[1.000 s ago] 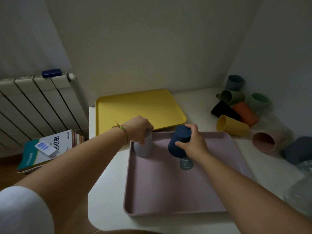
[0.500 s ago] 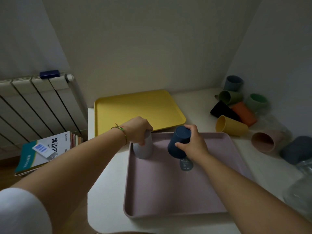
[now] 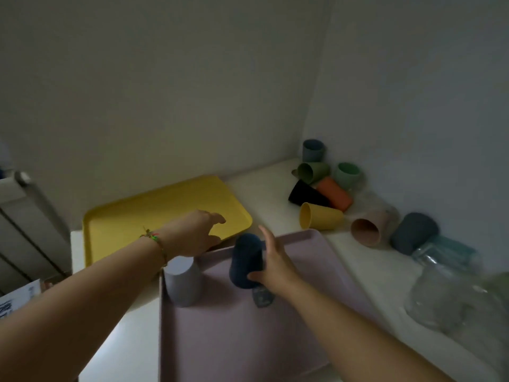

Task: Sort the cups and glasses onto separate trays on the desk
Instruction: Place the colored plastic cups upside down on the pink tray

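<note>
A pale grey cup (image 3: 183, 282) stands upside down in the far left corner of the pink tray (image 3: 234, 343). A navy cup (image 3: 244, 260) stands upside down beside it on the same tray. My left hand (image 3: 195, 232) hovers open above the near edge of the yellow tray (image 3: 154, 213), clear of the grey cup. My right hand (image 3: 274, 261) is at the navy cup's right side with fingers straightened and the thumb against the cup. Several coloured cups lie at the right, among them a yellow cup (image 3: 321, 220) and a pink cup (image 3: 367, 230).
Clear glasses (image 3: 446, 296) crowd the desk's right edge, with a dark blue cup (image 3: 414, 235) just behind them. Walls close off the back and right. A radiator (image 3: 24, 224) stands at the left, and a book (image 3: 16, 299) lies below it.
My left hand let go of the grey cup and moved forward over the yellow tray. My right hand's fingers opened off the navy cup. The view swung up and left.
</note>
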